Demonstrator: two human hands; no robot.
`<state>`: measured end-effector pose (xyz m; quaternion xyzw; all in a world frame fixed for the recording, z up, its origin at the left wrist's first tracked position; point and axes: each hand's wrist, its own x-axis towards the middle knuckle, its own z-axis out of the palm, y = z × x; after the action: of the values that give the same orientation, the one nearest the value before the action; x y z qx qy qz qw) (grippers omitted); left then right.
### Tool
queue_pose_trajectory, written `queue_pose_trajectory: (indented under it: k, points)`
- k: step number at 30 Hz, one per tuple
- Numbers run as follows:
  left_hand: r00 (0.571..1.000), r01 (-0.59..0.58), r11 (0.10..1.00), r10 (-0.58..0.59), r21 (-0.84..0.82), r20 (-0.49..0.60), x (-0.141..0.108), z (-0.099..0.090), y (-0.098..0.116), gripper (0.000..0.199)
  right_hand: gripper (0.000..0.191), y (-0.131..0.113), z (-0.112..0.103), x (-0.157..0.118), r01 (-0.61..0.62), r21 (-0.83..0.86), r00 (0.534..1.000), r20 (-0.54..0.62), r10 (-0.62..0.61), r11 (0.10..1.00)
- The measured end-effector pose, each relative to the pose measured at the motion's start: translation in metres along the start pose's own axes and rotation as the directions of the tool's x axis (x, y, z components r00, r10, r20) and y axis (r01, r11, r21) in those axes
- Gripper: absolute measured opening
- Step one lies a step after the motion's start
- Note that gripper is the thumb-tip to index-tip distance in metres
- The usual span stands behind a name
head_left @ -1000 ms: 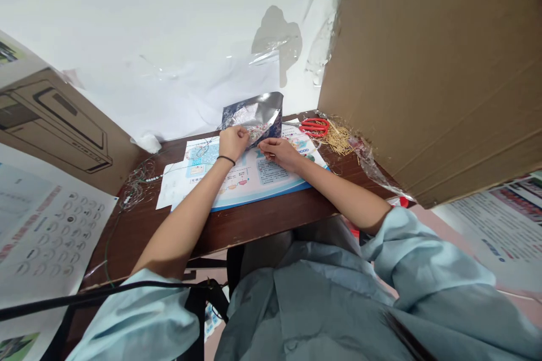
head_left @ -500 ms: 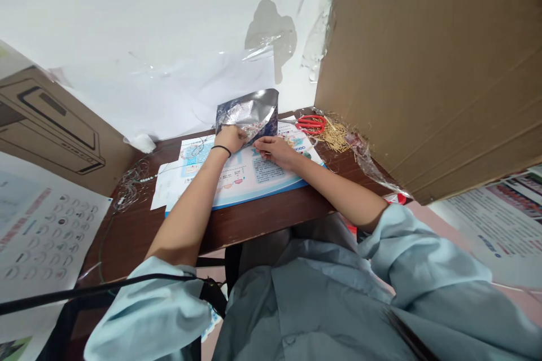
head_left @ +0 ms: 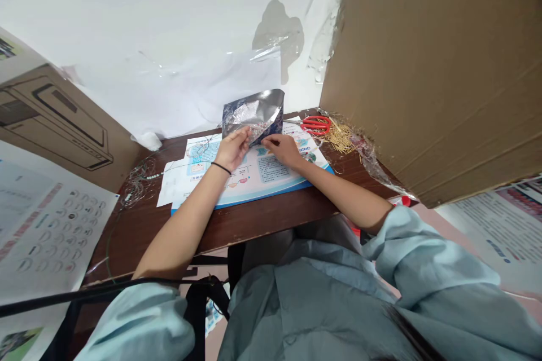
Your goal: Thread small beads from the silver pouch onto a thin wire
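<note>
Far left on the wooden desk, a loose tangle of beaded wire lies where the left forearm could snag it if it swings wide. The left hand pinches the lower edge of a silver foil pouch between its fingers, holding it upright over the far edge of a printed leaflet, while the right hand curls just beside the pouch's corner, its hold unclear. Further right, red-handled scissors and loose brass pins sit hemmed in by a leaning cardboard sheet, so a slipped pouch could scatter the pins.
</note>
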<state>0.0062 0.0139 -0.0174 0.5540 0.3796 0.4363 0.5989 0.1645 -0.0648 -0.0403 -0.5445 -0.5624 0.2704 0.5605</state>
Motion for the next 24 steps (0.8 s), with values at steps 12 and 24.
queue_pose_trajectory:
  k: [12,24]
  points:
    - [0.972,0.177,0.966,-0.141,-0.189,0.191,-0.030,0.009,-0.013,0.016,0.016,-0.009,-0.005,-0.004,0.263,-0.295,0.960,-0.015,-0.279,0.919]
    - [0.963,0.210,0.929,-0.143,-0.306,0.228,-0.031,0.010,-0.013,0.019,0.018,0.000,-0.001,-0.005,0.387,-0.463,0.905,0.023,-0.425,0.797]
